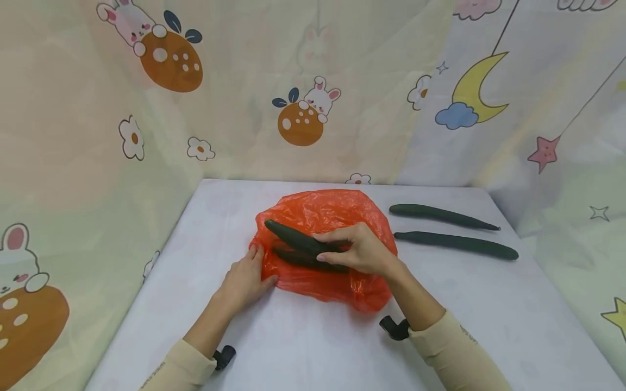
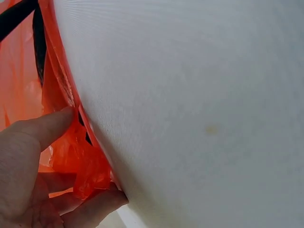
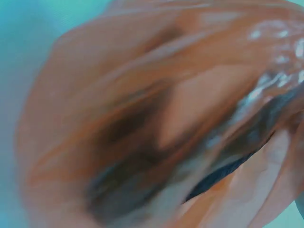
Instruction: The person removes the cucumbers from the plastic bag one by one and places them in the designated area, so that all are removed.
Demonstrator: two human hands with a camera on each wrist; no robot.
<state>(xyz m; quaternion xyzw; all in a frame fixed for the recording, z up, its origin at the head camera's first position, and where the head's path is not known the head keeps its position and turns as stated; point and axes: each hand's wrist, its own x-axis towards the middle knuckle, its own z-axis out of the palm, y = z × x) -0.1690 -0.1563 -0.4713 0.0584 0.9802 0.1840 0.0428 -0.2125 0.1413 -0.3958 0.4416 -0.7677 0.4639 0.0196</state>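
Observation:
A red-orange plastic bag (image 1: 332, 209) lies spread on the white table. My right hand (image 1: 364, 250) grips a dark green cucumber (image 1: 293, 237) between thumb and fingers, its far end tilted up to the left over the bag's opening. Just below it another cucumber (image 1: 303, 261) lies in the bag, partly behind the film. At the bag's left edge, my left hand (image 1: 244, 279) holds the plastic; in the left wrist view its thumb and fingers (image 2: 97, 206) are on either side of the bunched film (image 2: 92, 171). The right wrist view is blurred, with bag film (image 3: 95, 95) across most of it.
Two more long cucumbers lie at the right of the bag, one farther back (image 1: 440, 214) and one nearer (image 1: 455, 245). The white table (image 1: 313, 347) ends at a hanging printed cloth (image 1: 235, 98). Black wrist cameras sit at both cuffs.

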